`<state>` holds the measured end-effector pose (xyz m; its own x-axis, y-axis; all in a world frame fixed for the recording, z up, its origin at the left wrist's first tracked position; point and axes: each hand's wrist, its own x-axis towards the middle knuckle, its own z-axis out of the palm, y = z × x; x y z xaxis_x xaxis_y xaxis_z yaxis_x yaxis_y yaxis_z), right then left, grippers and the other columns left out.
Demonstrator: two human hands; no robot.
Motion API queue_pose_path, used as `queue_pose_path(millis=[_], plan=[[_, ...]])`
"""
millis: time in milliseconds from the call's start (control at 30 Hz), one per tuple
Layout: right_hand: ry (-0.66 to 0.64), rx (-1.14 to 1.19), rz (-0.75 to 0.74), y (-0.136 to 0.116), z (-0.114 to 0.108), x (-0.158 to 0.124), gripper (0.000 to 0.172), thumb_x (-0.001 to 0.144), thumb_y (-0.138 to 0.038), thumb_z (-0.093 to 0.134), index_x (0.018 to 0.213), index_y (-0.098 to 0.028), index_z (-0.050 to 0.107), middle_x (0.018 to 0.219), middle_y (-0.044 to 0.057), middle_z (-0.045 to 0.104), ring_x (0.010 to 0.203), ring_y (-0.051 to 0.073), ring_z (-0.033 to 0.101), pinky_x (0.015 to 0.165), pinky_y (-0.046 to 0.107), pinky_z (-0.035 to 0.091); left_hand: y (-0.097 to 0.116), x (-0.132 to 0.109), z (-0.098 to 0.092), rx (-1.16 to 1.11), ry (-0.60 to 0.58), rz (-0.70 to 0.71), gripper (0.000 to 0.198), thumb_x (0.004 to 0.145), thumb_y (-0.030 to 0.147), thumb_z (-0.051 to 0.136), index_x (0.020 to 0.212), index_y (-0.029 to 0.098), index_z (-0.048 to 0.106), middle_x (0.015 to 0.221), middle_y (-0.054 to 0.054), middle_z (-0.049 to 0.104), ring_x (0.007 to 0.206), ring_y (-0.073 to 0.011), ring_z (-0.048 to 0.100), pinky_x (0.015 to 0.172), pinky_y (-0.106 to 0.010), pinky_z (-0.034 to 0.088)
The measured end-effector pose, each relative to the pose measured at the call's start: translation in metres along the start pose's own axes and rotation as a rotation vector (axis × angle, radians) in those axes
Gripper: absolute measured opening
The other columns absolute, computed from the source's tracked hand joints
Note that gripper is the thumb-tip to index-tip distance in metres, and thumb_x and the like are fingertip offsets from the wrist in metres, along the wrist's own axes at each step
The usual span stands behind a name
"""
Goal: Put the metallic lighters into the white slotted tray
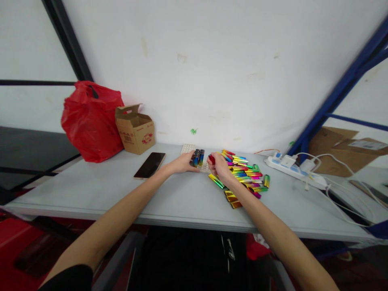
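My left hand curls round the left end of a short, upright row of shiny dark-topped tubes, blue shading to yellow. These stand over a white tray with a pattern of holes, partly covered by my hands. Just to the right, my right hand is closed on a small red shiny tube, its end showing between the fingers. Beside and under my right forearm lies a loose pile of metallic tubes in gold, green, red, purple and blue. Their exact kind is too small to make out.
A phone lies left of my left hand. Further left stand an open cardboard box and a red plastic bag. A white power strip with plugs and loose cables is on the right. The white wall bounds the table behind.
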<state>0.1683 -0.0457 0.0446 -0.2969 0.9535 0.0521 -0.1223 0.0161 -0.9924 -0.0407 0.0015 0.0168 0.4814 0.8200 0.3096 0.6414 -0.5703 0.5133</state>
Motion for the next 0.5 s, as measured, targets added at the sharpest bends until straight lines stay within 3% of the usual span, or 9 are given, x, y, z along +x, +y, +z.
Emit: queue_pose_path(millis=[233,367,500], plan=[[-0.025,-0.03,-0.105,0.004,-0.003,0.004,0.057,0.084,-0.078,0.052,0.079,-0.022,0.054,0.052,-0.009,0.031,0.041,0.007,0.02,0.039,0.021,0.016,0.004,-0.001,-0.002,0.004,-0.018,-0.002,0.077,0.065,0.053,0.083,0.126,0.016,0.054,0.123,-0.013,0.068,0.108,-0.032,0.065,0.093,-0.042,0.051],[0.051,-0.149,-0.278,0.009,-0.007,0.01,0.054,0.088,-0.075,0.048,0.095,-0.023,0.06,0.063,-0.005,0.046,0.048,0.01,0.039,0.044,0.022,0.032,0.006,-0.002,-0.003,-0.004,-0.017,0.009,0.077,0.066,0.052,0.083,0.128,0.017,0.053,0.125,-0.013,0.067,0.109,-0.0311,0.064,0.094,-0.041,0.05],[0.122,-0.367,-0.438,0.008,-0.014,0.012,0.043,0.09,-0.063,0.054,0.1,-0.022,0.061,0.082,0.002,0.061,0.075,0.016,0.059,0.066,0.027,0.05,0.005,-0.001,-0.003,-0.006,-0.012,0.006,0.077,0.066,0.05,0.084,0.127,0.016,0.053,0.125,-0.014,0.067,0.11,-0.0312,0.064,0.094,-0.041,0.05]])
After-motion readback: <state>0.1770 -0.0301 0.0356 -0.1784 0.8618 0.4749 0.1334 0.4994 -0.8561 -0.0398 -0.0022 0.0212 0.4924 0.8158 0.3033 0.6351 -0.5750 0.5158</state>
